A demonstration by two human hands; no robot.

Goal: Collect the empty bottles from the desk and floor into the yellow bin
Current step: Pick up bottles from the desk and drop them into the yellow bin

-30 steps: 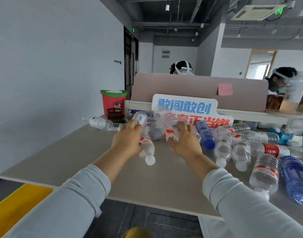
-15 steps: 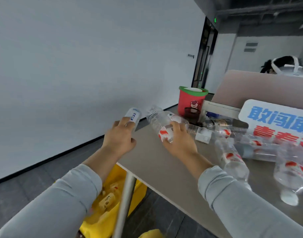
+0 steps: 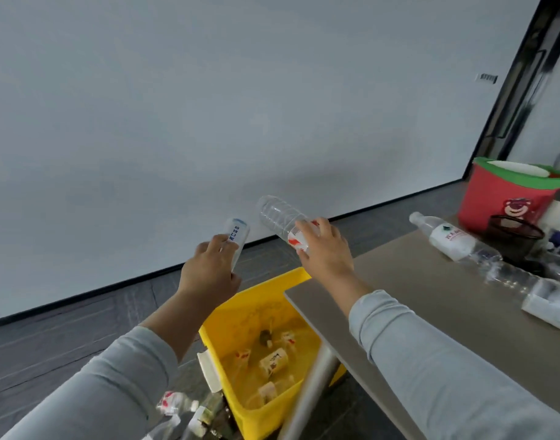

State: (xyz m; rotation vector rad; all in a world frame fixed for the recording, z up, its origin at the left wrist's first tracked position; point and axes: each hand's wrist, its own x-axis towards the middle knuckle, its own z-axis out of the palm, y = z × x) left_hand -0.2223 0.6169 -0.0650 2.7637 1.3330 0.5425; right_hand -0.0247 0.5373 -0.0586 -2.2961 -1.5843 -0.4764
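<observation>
My left hand grips a small clear bottle with a blue-and-white label, held in the air above the floor just left of the yellow bin. My right hand holds a larger clear bottle with a red-and-white label, tilted up and left over the bin's far edge. The bin stands on the floor under the desk's left corner and has several bottles inside. More empty bottles lie on the desk at the right.
A red bucket with a green rim and a black mesh cup stand at the desk's far end. A metal desk leg crosses in front of the bin. Loose bottles lie on the floor beside the bin. A white wall runs behind.
Both hands have swung left off the desk with their bottles and now hang over the yellow bin. My view has turned left and down, bringing the bin's inside into sight.
</observation>
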